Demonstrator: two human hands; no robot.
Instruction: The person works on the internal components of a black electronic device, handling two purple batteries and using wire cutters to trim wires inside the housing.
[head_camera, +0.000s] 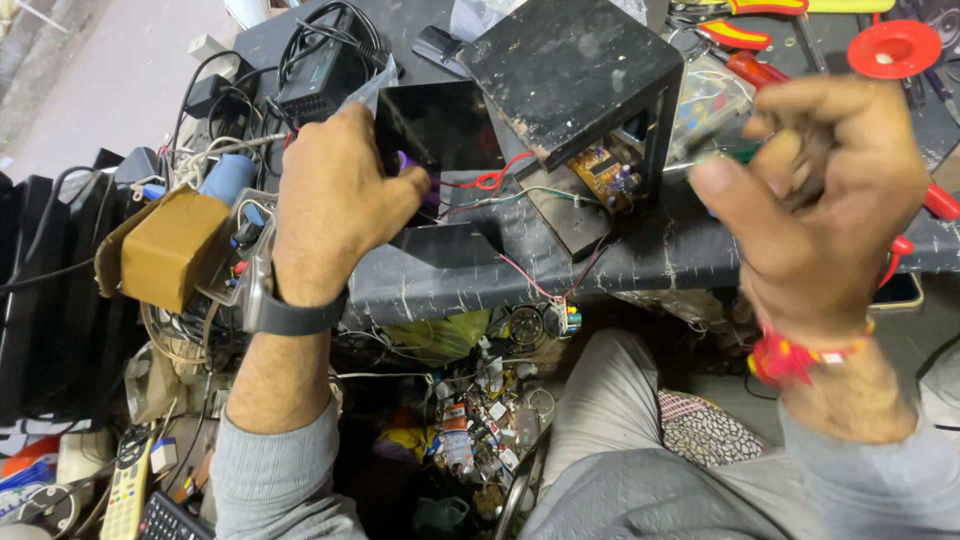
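Two bare hands work over a cluttered black workbench (640, 262). The left hand (335, 200) clamps around the edge of a glossy black panel (440, 125), fingers wrapped behind it. Right of that grip, a black box (570, 70) exposes a circuit board (600, 172). The right hand (820, 190) is raised and blurred, fingers curled around a green-handled tool (735, 150).

Cluttered workbench (640, 262) under black box (575, 75)
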